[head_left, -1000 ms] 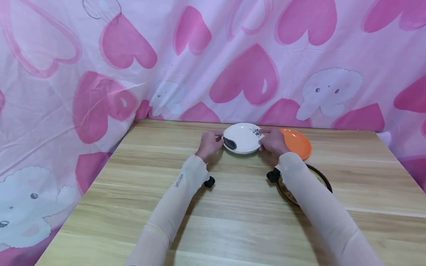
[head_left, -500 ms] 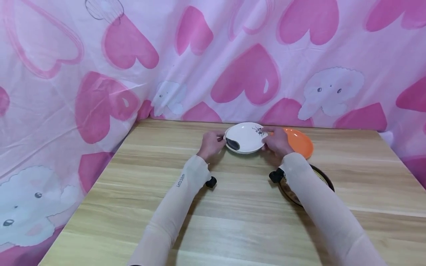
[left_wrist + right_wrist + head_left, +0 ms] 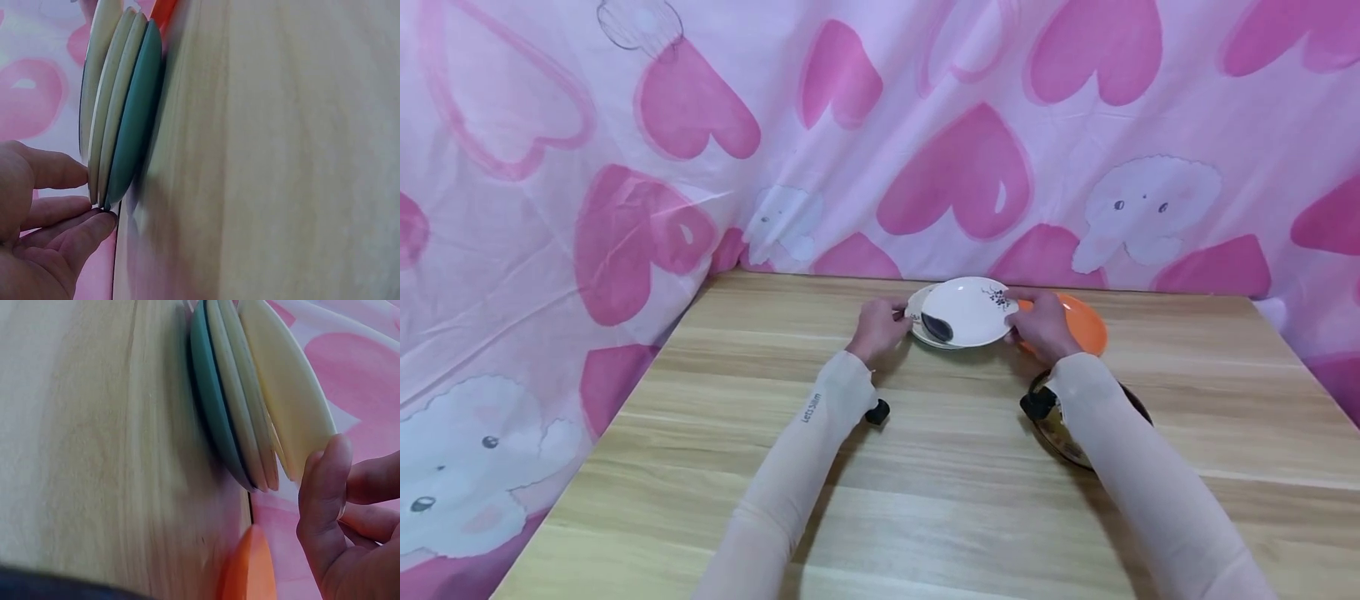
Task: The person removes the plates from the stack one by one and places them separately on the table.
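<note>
A white plate [image 3: 970, 312] with a dark leaf-shaped patch and a small flower print is tilted above a stack at the back of the table. My right hand [image 3: 1043, 323] pinches its right rim, thumb on one face and fingers on the other. Beneath it are cream plates [image 3: 119, 94] with a teal plate [image 3: 134, 119] at the bottom, as the left wrist view shows. My left hand [image 3: 880, 329] holds the left edge of this stack with its fingertips. The right wrist view shows a gap between the top plate and the cream ones.
An orange plate [image 3: 1086, 327] lies just right of the stack, partly behind my right hand. Nearer to me, a dark-rimmed round dish [image 3: 1060, 437] is half hidden under my right forearm. A pink heart-print cloth [image 3: 955, 175] hangs behind the wooden table [image 3: 940, 483].
My right hand has slid the top white plate rightward and raised it off the stack, uncovering the left part of the plate below. My left hand stays at the stack's edge.
</note>
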